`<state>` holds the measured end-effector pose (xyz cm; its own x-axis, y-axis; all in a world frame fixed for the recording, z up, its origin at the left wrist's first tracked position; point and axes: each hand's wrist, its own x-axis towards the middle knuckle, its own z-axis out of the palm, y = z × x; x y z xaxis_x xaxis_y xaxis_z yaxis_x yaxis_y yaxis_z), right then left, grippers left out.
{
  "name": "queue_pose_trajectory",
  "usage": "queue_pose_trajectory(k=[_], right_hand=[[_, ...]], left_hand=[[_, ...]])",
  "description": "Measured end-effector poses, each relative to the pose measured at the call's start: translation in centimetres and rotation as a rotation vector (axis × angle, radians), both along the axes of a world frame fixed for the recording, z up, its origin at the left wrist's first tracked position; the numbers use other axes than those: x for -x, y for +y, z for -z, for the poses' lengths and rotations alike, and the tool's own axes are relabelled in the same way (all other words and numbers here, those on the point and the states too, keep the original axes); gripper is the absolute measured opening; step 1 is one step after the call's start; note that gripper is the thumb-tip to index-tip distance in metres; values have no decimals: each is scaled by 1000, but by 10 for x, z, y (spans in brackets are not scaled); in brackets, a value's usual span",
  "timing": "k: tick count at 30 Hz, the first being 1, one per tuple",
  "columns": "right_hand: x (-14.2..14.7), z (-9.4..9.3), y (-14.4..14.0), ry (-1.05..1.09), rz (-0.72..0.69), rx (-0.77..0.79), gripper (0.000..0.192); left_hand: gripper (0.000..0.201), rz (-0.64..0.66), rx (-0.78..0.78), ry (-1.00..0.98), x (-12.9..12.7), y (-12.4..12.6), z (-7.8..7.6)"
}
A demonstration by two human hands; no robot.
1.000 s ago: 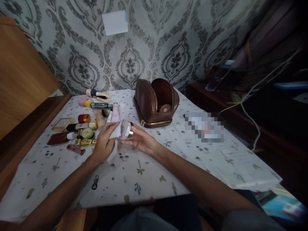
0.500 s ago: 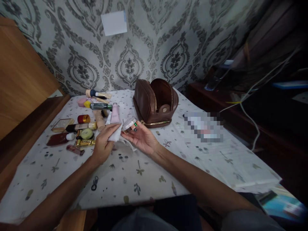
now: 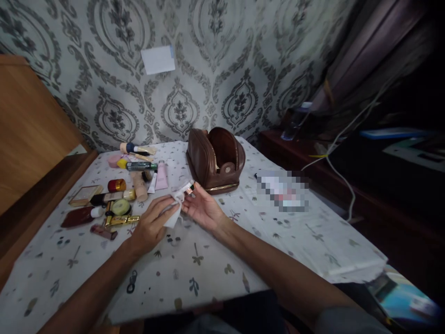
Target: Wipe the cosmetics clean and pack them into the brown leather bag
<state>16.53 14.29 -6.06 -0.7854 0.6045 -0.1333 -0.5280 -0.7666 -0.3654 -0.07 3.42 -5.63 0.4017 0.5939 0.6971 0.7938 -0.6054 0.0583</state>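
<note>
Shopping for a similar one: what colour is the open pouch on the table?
Brown, with gold zip trim: the pouch, head view.

Home bedroom: damask wallpaper (image 3: 243,55), curtain (image 3: 351,60), cosmetics (image 3: 118,185) and toiletry bag (image 3: 212,160) laid out on cloth-covered desk (image 3: 208,260).

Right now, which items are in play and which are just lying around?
In hand: left hand holds white cloth; right hand holds small jar.

Lying about: open brown pouch, pink tube, red-capped jar, gold compact, brushes.
</note>
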Motion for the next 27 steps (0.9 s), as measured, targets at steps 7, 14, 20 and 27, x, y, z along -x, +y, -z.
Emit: queue_pose_trajectory(k=[7,14,20,27], right_hand=[[0,2,5,-59,-11,-146,27],[1,-11,-4,-287,124,-504,40],[-32,-63,27,-494,378,-822,27],[-63,-152,115,-1348,655,-1594,25]], left_hand=[[57,1,29,-44,2,1,2],[61,-27,39,-29,6,0,8],[59,-37,66,-25,13,3,18],[56,-86,140,-85,15,3,37]])
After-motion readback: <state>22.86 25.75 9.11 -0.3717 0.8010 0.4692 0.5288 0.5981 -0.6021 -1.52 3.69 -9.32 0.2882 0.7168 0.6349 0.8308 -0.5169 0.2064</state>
